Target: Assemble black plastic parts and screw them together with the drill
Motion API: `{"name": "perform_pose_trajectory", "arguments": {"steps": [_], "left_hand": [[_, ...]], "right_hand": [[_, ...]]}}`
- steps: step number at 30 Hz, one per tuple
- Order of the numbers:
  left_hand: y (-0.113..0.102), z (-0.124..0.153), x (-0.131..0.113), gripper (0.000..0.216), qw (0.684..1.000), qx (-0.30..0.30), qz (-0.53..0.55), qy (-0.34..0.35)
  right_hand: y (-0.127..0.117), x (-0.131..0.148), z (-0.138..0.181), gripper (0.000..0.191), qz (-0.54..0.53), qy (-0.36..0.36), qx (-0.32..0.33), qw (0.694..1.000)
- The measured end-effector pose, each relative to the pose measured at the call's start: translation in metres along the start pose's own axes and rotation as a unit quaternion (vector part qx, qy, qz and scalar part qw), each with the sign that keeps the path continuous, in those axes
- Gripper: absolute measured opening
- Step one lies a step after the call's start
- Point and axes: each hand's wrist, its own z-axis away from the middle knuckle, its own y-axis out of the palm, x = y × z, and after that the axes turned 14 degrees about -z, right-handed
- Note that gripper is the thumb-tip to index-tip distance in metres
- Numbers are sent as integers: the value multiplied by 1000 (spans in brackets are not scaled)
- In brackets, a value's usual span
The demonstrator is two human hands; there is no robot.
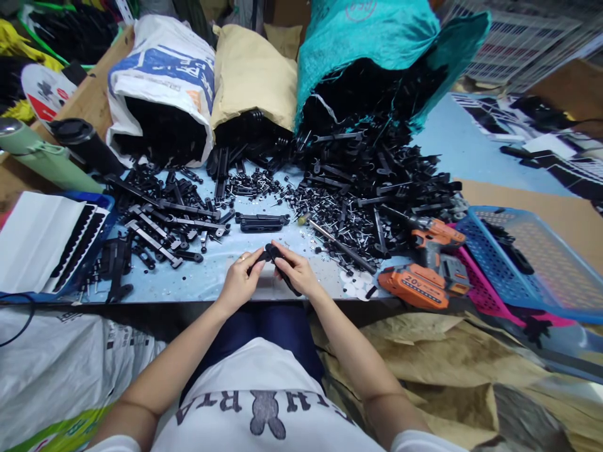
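Observation:
Near the table's front edge, my left hand (242,280) is closed on a small black plastic part (260,256). My right hand (298,270) grips a longer black plastic bar (286,276), which slants down to the right. The two parts meet at their upper ends between my fingertips; whether they are joined I cannot tell. Just beyond my hands lies a stacked black plastic assembly (262,222). Loose black bars with grey strips (153,242) are heaped to the left. Small screws and black bits (254,183) are scattered behind the assembly, with more in a pile (342,220) on the right.
An orange cordless drill (414,282) lies at right, beside a blue basket (556,270). A white sack (162,75), a tan sack (254,75) and a teal sack (367,37) spill black parts at the back. Bottles (44,154) and a blue tray (106,204) stand left.

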Motion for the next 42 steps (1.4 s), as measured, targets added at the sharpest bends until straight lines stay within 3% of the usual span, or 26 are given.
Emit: {"name": "perform_pose_trajectory", "arguments": {"steps": [4,7,9,12,14,18,22,24,25,28,30,33,36,40,42], "left_hand": [[-7,0,3,35,998,13,-29,54],[-4,-1,-1,34,998,-5,-31,60],[3,-2,-9,33,997,-49,-31,45],[11,-5,-18,33,986,-159,-37,22],[11,-7,-19,34,980,-192,-40,38],[3,-12,-14,32,986,-135,-27,91],[3,-15,-10,34,991,-131,18,35],[2,-14,-10,39,989,-70,129,-29],[0,-12,-10,42,976,-3,206,-66],[-12,-9,-10,42,877,233,386,-165],[-21,-8,-9,39,827,328,408,-204],[-27,-9,-8,38,808,378,385,-239],[-29,-7,-8,42,791,430,365,-238],[-52,10,-8,41,812,439,314,-222],[-74,18,-7,42,829,431,287,-212]], "right_hand": [[-13,8,-1,45,88,-38,68,993],[-10,7,-1,46,125,-60,95,986],[1,3,0,47,123,-77,69,987],[18,-1,2,48,81,-110,-32,990],[24,-3,2,49,72,-130,-54,987],[27,-5,2,49,95,-147,-24,984],[34,-14,2,50,77,-144,-101,981],[32,-17,1,51,73,-145,-99,982],[29,-17,1,52,75,-145,-88,983],[10,-10,-1,53,93,-145,-52,984],[-5,-1,0,52,135,-162,-12,977],[-21,15,6,50,241,-240,61,938],[-33,29,18,61,350,-288,134,881],[-58,49,37,47,492,-241,230,804],[-74,60,45,38,510,-203,198,812]]}}
